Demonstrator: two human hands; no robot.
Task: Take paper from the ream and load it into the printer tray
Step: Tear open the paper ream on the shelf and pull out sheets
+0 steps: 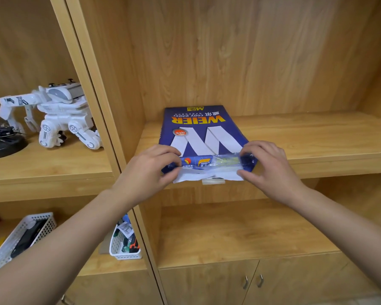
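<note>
A blue ream of copy paper (202, 130) with a big white W and orange lettering lies flat on a wooden shelf (317, 137), its near end sticking out past the shelf's front edge. The wrapper at that end is open, and a white flap (209, 176) hangs down. My left hand (150, 170) pinches the wrapper's near left corner. My right hand (266, 166) pinches the near right corner. Both thumbs lie under the flap, fingers on top. No printer or tray is in view.
An upright wooden divider (110, 128) stands left of the ream. Left of it, a white toy robot (53, 115) and a black round object (2, 144) sit on a shelf. Lower left hold white baskets (123, 245) with small items. Cabinet doors (253, 280) are below.
</note>
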